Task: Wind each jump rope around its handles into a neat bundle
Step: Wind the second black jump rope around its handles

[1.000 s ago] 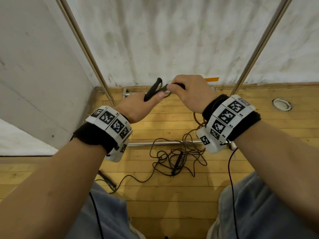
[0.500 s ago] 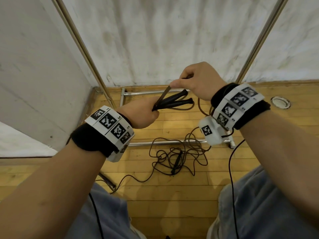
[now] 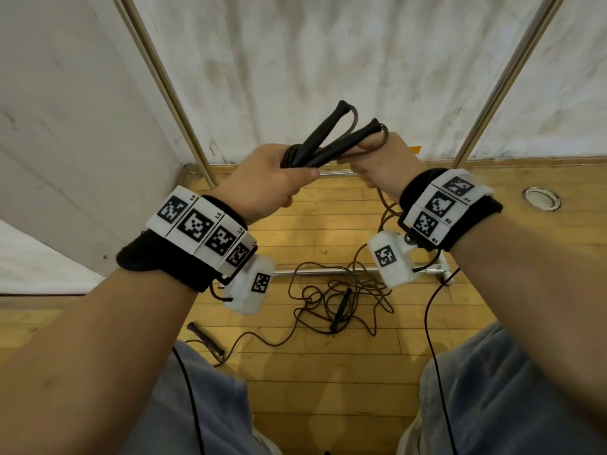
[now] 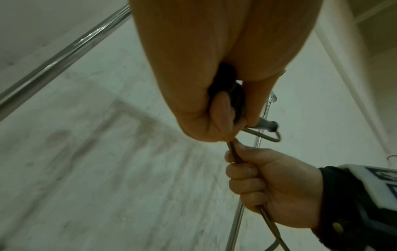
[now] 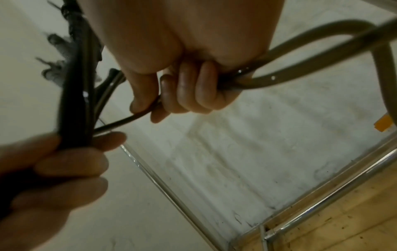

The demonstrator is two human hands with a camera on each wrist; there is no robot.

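Note:
My left hand grips two black jump-rope handles together at their lower ends; they splay up and to the right in a V. A few turns of dark cord sit around them near my fist. My right hand is curled around the same cord just right of the handles, and the cord runs down from it to the floor. In the left wrist view the right hand holds the cord right below my left fist. A second rope lies in a loose tangle on the floor.
A wooden floor lies below, with a white wall behind it. Metal rack poles rise left and right, and a floor bar crosses near the tangled rope. One loose black handle lies by my left knee. A round floor fitting sits at far right.
The handles have swung from pointing right to pointing up and right. My right hand has come down from above the handles to their right side, carrying the cord around them.

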